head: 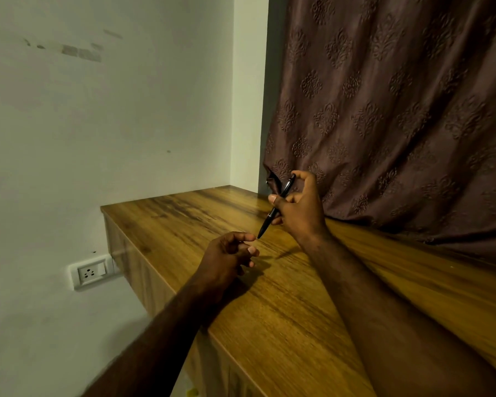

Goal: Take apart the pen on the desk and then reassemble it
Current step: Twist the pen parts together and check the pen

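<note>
A slim black pen (265, 222) with a thin silver band hangs tilted above the wooden desk (284, 310), its tip pointing down and left. My right hand (299, 209) grips its upper half, the thumb near the top end by the clip. My left hand (226, 253) hovers just below, its fingers loosely curled, with the fingertip close to the pen's tip; whether it touches the tip is unclear. The left hand holds nothing. The pen looks whole, with no loose parts visible on the desk.
A brown patterned curtain (398, 124) hangs behind the desk and drapes onto its back edge. A pale wall stands to the left, with a white socket plate (91, 272) beside the desk's left edge.
</note>
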`<action>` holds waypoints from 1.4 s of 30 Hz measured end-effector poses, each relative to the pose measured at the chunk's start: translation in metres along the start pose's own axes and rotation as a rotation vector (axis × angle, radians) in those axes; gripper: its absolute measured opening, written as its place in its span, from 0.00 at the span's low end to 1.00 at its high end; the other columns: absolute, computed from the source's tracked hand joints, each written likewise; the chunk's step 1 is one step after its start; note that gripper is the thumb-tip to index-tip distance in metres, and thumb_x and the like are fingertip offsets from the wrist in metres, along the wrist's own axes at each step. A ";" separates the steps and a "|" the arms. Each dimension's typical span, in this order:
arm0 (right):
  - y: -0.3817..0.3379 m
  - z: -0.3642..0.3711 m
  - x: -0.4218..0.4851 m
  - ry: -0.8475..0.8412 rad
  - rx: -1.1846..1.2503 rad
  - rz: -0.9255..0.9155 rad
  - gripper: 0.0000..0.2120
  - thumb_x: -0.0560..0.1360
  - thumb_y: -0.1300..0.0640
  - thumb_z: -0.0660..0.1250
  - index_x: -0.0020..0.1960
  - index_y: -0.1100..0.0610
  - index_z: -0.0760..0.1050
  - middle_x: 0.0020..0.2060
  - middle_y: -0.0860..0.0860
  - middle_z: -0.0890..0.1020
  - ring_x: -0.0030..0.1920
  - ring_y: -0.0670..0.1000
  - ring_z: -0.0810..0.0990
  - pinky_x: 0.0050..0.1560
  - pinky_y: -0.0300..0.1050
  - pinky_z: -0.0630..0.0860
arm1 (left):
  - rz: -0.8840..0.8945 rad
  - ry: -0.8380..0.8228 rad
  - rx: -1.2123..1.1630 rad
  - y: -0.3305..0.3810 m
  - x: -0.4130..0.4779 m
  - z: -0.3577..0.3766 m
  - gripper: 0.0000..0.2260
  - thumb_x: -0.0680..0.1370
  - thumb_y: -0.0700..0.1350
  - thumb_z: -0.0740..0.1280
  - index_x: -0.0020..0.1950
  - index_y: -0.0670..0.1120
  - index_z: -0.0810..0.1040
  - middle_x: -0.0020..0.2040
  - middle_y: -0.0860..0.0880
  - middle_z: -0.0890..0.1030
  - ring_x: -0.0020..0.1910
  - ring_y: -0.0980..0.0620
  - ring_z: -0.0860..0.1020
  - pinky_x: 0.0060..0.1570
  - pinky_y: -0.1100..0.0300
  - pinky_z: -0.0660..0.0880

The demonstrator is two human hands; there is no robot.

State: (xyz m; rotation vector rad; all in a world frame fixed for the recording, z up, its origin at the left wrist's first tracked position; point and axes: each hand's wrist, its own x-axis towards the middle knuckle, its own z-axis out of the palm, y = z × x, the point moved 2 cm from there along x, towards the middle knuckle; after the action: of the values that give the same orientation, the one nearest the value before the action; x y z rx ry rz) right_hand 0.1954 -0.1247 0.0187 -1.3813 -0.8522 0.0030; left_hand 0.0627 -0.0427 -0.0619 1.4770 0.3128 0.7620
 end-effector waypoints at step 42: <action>-0.008 -0.002 0.008 -0.011 0.015 0.026 0.31 0.77 0.66 0.64 0.74 0.48 0.57 0.54 0.61 0.80 0.40 0.55 0.85 0.36 0.45 0.82 | -0.059 0.080 0.005 -0.002 0.000 0.003 0.06 0.75 0.34 0.68 0.51 0.39 0.78 0.40 0.42 0.80 0.32 0.51 0.76 0.37 0.57 0.72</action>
State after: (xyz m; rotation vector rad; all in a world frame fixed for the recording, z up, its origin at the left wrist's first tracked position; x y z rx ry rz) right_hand 0.1987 -0.1246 0.0300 -1.3791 -0.8416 0.0376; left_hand 0.0650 -0.0446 -0.0635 1.4381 0.4175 0.7744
